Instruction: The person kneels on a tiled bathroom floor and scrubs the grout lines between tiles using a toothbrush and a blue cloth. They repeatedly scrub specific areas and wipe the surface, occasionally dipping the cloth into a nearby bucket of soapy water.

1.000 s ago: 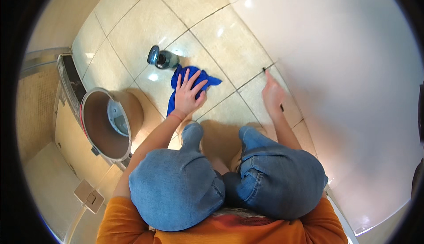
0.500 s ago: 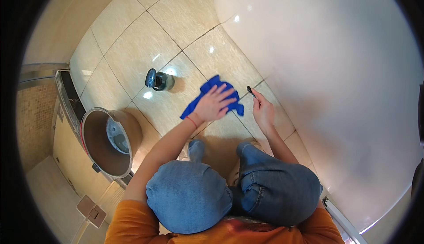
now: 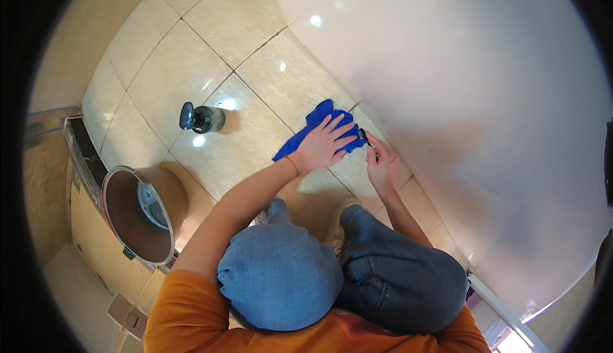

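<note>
My left hand lies flat with fingers spread on a crumpled blue cloth on the tiled floor, pressing it down rather than gripping it. Just right of the cloth, my right hand is closed around a slim tool with a black tip. Its black end points at the cloth's right edge and the tile there. Most of the tool is hidden in my fingers, so its kind cannot be made out. Both hands are close to the base of the white wall-like surface.
A dark spray or pump bottle stands on the tiles to the left. Nearer me on the left is a brown bucket with water in it. A large smooth white surface rises on the right. My knees are bent below my arms.
My left hand has slid the cloth to the right, up close to the black-tipped tool. My right hand keeps its grip, and the whole view has shifted slightly.
</note>
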`<control>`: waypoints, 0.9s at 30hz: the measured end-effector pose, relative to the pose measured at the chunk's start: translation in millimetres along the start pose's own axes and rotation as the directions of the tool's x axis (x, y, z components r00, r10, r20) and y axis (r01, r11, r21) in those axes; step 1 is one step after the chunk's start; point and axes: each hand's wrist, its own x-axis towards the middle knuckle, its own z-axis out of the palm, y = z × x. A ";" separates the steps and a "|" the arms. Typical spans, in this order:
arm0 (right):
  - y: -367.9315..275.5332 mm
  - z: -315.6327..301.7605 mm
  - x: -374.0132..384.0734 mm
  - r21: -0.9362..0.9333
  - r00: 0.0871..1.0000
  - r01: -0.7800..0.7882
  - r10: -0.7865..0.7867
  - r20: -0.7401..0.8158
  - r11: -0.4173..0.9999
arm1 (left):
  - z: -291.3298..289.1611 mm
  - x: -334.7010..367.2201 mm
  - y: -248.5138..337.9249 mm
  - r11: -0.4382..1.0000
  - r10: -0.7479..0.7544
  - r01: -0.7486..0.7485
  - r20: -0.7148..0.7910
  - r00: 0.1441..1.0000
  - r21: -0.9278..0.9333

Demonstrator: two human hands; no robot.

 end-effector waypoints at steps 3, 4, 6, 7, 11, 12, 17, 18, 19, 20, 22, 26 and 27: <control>7.3 -4.4 -6.0 0.020 1.000 -0.016 0.015 0.017 1.000 | -1.2 23.9 -27.0 0.999 -0.039 0.040 -0.067 0.997 0.012; 11.4 -7.0 -6.5 0.018 1.000 -0.018 0.017 0.013 1.000 | -7.1 31.9 -34.7 0.994 -0.104 0.106 -0.067 0.992 0.032; 19.0 -12.8 -7.6 0.034 1.000 -0.017 0.017 -0.001 0.999 | -17.7 41.7 -49.0 0.968 -0.236 0.244 -0.118 0.965 0.060; 21.7 -13.2 -8.5 0.055 1.000 -0.016 0.017 -0.009 0.998 | -19.1 42.4 -51.8 0.955 -0.275 0.288 -0.145 0.950 0.073; 24.6 -16.2 -13.1 0.065 0.999 -0.047 0.046 0.015 0.997 | -5.6 39.3 -28.7 0.938 -0.309 0.320 -0.096 0.946 0.132; 23.0 -15.1 -12.4 0.073 0.999 -0.040 0.039 0.024 0.997 | 0.7 35.7 -18.7 0.942 -0.296 0.300 -0.052 0.954 0.151; 17.4 -2.9 -10.0 0.129 0.997 -0.030 0.021 0.073 0.991 | 32.3 2.2 30.1 0.996 0.093 -0.092 0.167 0.982 -0.012; 22.0 1.7 -7.7 0.139 0.998 0.009 -0.017 0.062 0.990 | 35.4 -7.3 33.2 0.989 0.138 -0.128 0.149 0.979 -0.076; 24.5 7.3 -5.7 0.155 0.997 0.043 -0.052 0.053 0.987 | 28.9 -14.5 32.9 0.989 0.116 -0.103 0.125 0.985 -0.103; 26.9 12.2 -3.7 0.172 0.995 0.079 -0.087 0.045 0.982 | 21.8 -22.0 31.5 0.989 0.091 -0.077 0.102 0.991 -0.128; 22.1 24.9 -2.0 0.186 0.991 0.047 -0.069 0.115 0.981 | 10.0 -44.7 17.8 0.996 -0.009 0.011 0.027 1.000 -0.086; 1.7 53.4 1.2 0.117 0.972 0.121 -0.141 0.188 0.986 | -45.3 -84.2 -17.6 0.908 -0.406 0.418 -0.183 0.895 0.030; -9.3 61.2 0.8 0.093 0.960 0.168 -0.184 0.211 0.981 | -55.0 -100.8 -23.3 0.882 -0.453 0.469 -0.206 0.867 0.035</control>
